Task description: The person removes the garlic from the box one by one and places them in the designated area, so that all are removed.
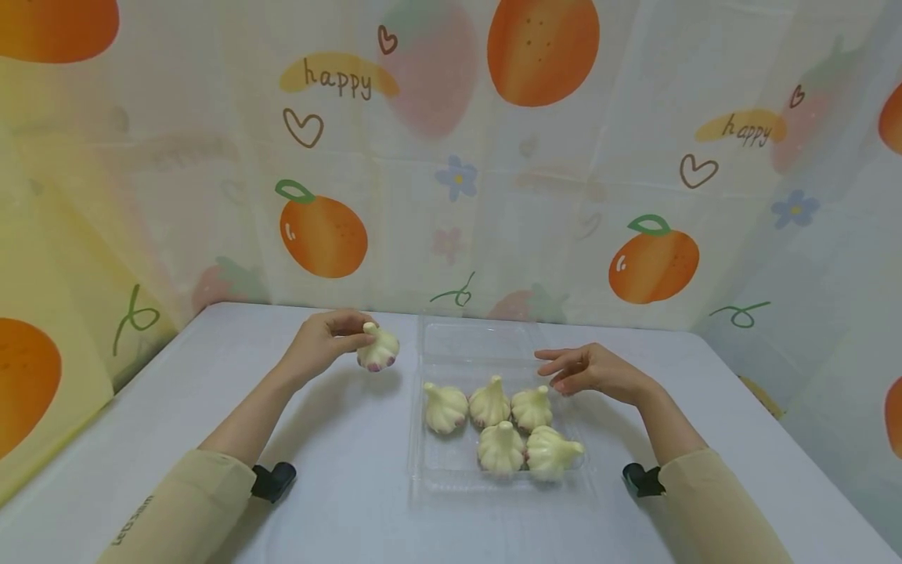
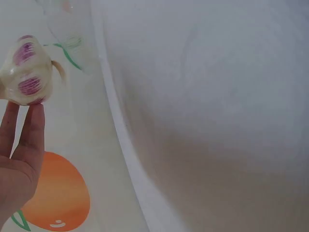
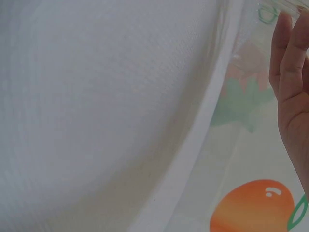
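Between the thumb and fingers of my left hand point(image 1: 326, 341) is a garlic bulb point(image 1: 378, 348), held above the table to the left of a clear plastic box point(image 1: 417, 454). The left wrist view shows purple patches on the bulb's underside point(image 2: 30, 72). Several more garlic bulbs point(image 1: 500, 448) sit in the box in two rows, with bare plastic at the front left. My right hand point(image 1: 595, 370) hovers by the box's right side, fingers loosely extended and holding nothing. Only part of the right hand point(image 3: 292, 72) shows in the right wrist view.
The box's clear lid point(image 1: 479, 341) lies folded back toward the far table edge. A white table point(image 1: 338, 501) carries everything. Behind it hangs a curtain point(image 1: 423, 227) printed with oranges and hearts. Black straps point(image 1: 275, 481) circle both wrists.
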Demonstrator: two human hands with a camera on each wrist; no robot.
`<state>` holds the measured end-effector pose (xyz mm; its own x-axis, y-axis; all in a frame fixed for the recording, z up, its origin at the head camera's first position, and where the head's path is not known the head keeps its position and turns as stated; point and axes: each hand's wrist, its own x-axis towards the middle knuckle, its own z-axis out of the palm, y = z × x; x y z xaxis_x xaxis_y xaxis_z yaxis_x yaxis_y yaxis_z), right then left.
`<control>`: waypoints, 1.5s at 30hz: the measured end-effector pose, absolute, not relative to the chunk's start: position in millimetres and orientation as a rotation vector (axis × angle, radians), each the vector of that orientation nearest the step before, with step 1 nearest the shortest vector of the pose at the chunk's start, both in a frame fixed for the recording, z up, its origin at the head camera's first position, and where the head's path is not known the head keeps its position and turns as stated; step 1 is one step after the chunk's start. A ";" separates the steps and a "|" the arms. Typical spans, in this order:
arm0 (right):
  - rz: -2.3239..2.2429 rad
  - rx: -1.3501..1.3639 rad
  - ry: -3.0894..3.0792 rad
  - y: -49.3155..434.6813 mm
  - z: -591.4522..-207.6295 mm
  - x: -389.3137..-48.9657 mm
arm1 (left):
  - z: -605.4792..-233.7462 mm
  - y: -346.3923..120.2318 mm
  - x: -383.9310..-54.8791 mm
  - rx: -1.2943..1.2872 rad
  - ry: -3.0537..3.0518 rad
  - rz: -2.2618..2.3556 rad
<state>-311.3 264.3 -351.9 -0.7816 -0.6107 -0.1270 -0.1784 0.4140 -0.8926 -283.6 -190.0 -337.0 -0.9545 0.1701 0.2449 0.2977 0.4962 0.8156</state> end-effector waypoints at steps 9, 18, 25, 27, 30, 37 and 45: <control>-1.335 -0.672 2.236 265.1 -353.6 -309.5 | -344.1 -197.1 -285.6 -0.332 -2.721 -1.437; -1.335 -0.677 2.238 265.8 -354.6 -309.8 | -348.5 -200.9 -286.7 -0.324 -2.783 -1.363; -1.343 -0.681 2.231 265.9 -354.4 -310.0 | -352.3 -202.0 -289.1 -0.309 -2.811 -1.278; -1.343 -0.681 2.232 265.9 -354.2 -309.8 | -353.0 -202.1 -289.5 -0.321 -2.808 -1.277; -1.345 -0.680 2.231 265.8 -353.8 -309.1 | -353.3 -201.7 -289.0 -0.329 -2.810 -1.269; -1.351 -0.680 2.226 265.0 -352.8 -308.6 | -353.3 -200.5 -287.3 -0.325 -2.826 -1.258; -1.355 -0.679 2.219 265.3 -352.8 -309.1 | -354.7 -199.7 -289.0 -0.337 -2.845 -1.221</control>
<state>-309.1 265.3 -352.8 -0.7775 -0.6173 -0.1199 -0.1753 0.3958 -0.9015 -289.0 -199.7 -354.7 -0.9763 0.1866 0.1100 0.2082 0.6690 0.7135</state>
